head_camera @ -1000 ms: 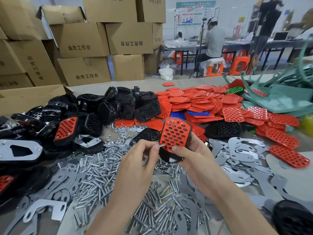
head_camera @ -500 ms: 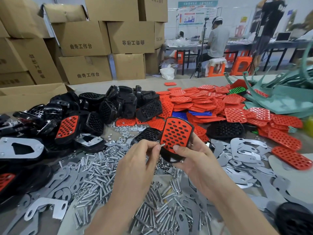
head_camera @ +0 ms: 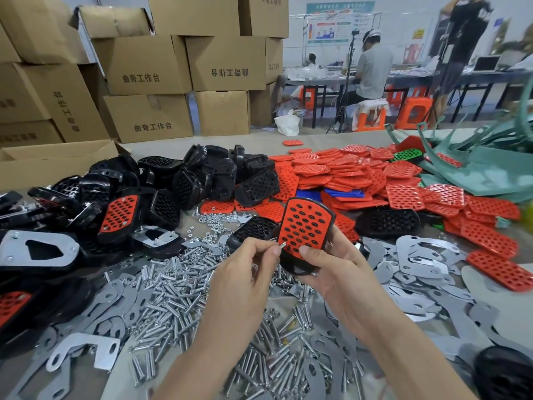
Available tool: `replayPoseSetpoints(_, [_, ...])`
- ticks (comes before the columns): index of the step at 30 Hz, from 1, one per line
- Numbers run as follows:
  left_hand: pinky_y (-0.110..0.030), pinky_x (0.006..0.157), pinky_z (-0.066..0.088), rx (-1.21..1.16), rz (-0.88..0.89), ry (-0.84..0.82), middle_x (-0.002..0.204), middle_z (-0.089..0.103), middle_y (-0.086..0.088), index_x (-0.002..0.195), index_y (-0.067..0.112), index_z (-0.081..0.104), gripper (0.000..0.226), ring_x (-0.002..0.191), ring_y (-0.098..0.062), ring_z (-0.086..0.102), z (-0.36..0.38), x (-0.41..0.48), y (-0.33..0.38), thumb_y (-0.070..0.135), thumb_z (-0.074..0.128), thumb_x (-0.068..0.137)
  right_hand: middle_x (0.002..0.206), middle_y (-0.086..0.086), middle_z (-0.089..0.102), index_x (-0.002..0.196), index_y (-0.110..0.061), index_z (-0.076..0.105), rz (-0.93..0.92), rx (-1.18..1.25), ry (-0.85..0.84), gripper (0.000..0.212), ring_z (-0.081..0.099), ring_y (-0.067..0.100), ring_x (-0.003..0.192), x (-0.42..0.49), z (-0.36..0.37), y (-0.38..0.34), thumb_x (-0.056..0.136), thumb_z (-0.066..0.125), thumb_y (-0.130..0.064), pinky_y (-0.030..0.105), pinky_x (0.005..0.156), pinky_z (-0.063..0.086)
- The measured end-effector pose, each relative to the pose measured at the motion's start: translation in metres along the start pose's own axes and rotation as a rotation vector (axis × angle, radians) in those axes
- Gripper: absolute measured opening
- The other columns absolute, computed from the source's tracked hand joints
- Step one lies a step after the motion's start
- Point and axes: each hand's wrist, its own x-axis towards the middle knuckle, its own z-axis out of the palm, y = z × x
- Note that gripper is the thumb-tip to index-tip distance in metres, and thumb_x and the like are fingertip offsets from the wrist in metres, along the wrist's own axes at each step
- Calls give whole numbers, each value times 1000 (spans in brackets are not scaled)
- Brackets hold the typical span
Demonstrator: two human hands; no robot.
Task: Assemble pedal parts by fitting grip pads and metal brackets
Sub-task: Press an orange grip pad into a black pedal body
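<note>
Cartons of brown cardboard [head_camera: 144, 64] stand stacked far to the left of and beyond the grip. Nearer, still left of it, a heap of black perforated plastic pedal shells [head_camera: 202, 180] covers the bench [head_camera: 202, 148]. Among them lies one finished black pedal with a red holed pad [head_camera: 118, 215] on its face. Down to the left of the grip, near the front edge, lies a bent silver metal bracket [head_camera: 83, 352]. Loose silver bolts [head_camera: 173, 301] spread in a heap under and just left of both hands, and small silver nuts [head_camera: 213, 220] are scattered just beyond the grip.

The left hand [head_camera: 248, 272] has its grip closed: thumb and forefinger pinch a short silver bolt [head_camera: 281, 246], whose tip touches the lower left edge of the held pedal. That black pedal shell fitted with a red perforated grip pad [head_camera: 304, 226] is raised above the bench, upright and tilted slightly. The right hand [head_camera: 337, 272] has its grip clamped on the pedal's lower end, with the thumb pressing on the red face and the fingers wrapped behind.

Right of and beyond the grip lies a broad pile of loose red perforated grip pads [head_camera: 360, 174], with a few blue pads [head_camera: 343, 193] among them. Flat silver metal brackets [head_camera: 418, 264] lie overlapping just right of the right hand. Pale teal frame parts [head_camera: 490, 168] sit far right.
</note>
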Motion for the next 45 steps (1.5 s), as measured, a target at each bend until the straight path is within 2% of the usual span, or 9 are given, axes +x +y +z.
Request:
replayPoseSetpoints(4, [-19, 69, 55, -200, -83, -9, 89, 70, 25, 93, 35, 65, 28, 78, -1, 67, 3, 0, 2, 58, 50, 87, 125, 14, 73, 122, -28, 72, -6, -39, 17, 41, 70, 31, 119, -1, 2, 1, 89, 71, -3, 42, 99, 58])
replayPoseSetpoints(7, [-18, 70, 54, -283, -115, -7, 87, 72, 21, 91, 35, 67, 23, 81, -1, 68, 2, 4, -2, 53, 53, 89, 124, 14, 73, 127, -24, 69, 6, -62, 20, 42, 70, 31, 118, -2, 2, 1, 94, 63, 0, 38, 94, 60])
replayPoseSetpoints(11, [-17, 75, 54, -294, -89, -53, 91, 73, 21, 94, 45, 67, 15, 86, 1, 69, 2, 5, -5, 52, 54, 89, 124, 16, 73, 131, -17, 65, 16, -8, 30, 42, 72, 30, 114, -2, 4, 1, 92, 62, 0, 36, 90, 61])
replayPoseSetpoints(14, [-21, 77, 56, -296, -69, -59, 92, 73, 22, 96, 42, 67, 19, 89, 0, 70, 4, 3, -4, 53, 54, 88, 123, 17, 73, 129, -16, 67, 1, 27, 36, 45, 72, 30, 112, -1, 4, 0, 84, 67, -6, 39, 91, 61])
replayPoseSetpoints(20, [-23, 81, 57, -490, -151, -44, 91, 76, 8, 101, 26, 70, 24, 87, -9, 72, 5, 6, -7, 42, 59, 88, 124, 17, 73, 128, -17, 66, -7, 16, 41, 46, 71, 33, 115, -1, 4, 0, 83, 68, -9, 47, 98, 59])
replayPoseSetpoints(27, [-20, 83, 56, -496, -147, -49, 93, 76, 9, 101, 27, 70, 21, 89, -7, 72, 10, 4, -8, 41, 59, 89, 121, 16, 74, 128, -17, 66, -6, -36, 60, 38, 72, 32, 114, -2, 3, 1, 97, 58, 4, 45, 98, 59])
replayPoseSetpoints(32, [-21, 81, 57, -543, -182, -29, 92, 77, 6, 100, 26, 70, 15, 89, -9, 73, 14, 4, -8, 34, 61, 92, 122, 16, 74, 128, -17, 66, -7, -44, 65, 37, 71, 32, 115, -2, 1, 0, 95, 61, 1, 45, 99, 59])
replayPoseSetpoints(37, [-18, 81, 55, -514, -157, -40, 93, 76, 9, 101, 23, 69, 13, 88, -6, 72, 15, 2, -5, 30, 60, 95, 117, 13, 76, 117, -24, 72, -28, -49, 87, 37, 73, 27, 107, -2, 3, 4, 94, 60, 2, 39, 92, 61])
replayPoseSetpoints(45, [-18, 79, 54, -460, -159, -38, 90, 75, 12, 100, 20, 68, 14, 87, -4, 71, 16, 2, -9, 14, 55, 101, 116, 15, 76, 126, -20, 67, -61, -128, 83, 39, 73, 28, 106, -2, 5, 7, 99, 55, 6, 37, 89, 61])
